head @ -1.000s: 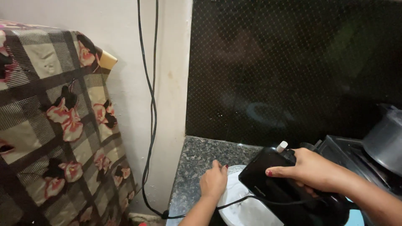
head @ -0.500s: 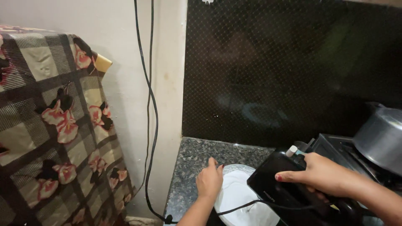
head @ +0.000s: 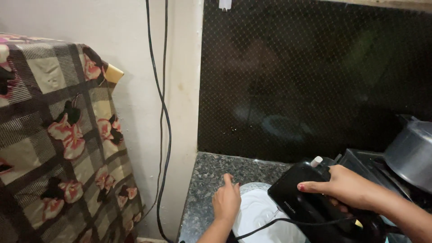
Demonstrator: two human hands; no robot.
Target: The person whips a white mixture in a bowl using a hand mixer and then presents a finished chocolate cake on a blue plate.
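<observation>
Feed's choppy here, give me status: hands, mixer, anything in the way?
Right hand gripping black hand mixer. Left hand on white bowl rim. Mixer cord trails across the bowl.

Off to the left there's a checked cloth with a floral print (head: pixel 58 148) draped over something boxy, with a yellowish corner (head: pixel 113 73) poking out at its top right. Two dark cables (head: pixel 163 112) hang down the cream wall (head: pixel 184 81) just beside it. The backsplash (head: pixel 315 76) is black with a fine diamond pattern, and below it a speckled grey granite counter (head: pixel 211 173). Far right, a metal pot (head: pixel 411 153) sits on a black stove (head: pixel 364 159).
</observation>
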